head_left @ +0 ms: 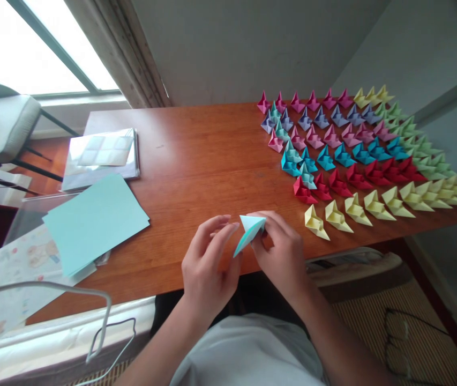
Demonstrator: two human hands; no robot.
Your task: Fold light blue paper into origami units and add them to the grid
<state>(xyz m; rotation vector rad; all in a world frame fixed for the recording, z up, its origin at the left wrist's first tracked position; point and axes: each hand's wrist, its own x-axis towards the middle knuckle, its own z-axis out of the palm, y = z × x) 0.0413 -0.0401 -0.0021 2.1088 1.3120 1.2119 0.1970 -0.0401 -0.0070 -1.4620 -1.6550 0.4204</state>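
Above the table's front edge, my right hand [282,249] pinches a small folded piece of mint-green paper [250,231] between thumb and fingers. The paper is a pointed, partly opened shape with a pale inner face, and one tip points down toward my left hand [210,262]. My left hand is just beside it, fingers curved and apart, the thumb close to the lower tip; whether it touches cannot be made out. To the right stand rows of folded paper boats, among them a yellow boat [315,222], a red boat [304,190] and a mint boat [307,177].
Flat mint-green paper sheets [97,222] lie at the left of the wooden table [196,155], over a printed sheet [19,279]. Behind them is a glossy flat pack [102,153]. A white cable [71,287] crosses the lower left; a chair [3,123] stands by the window.
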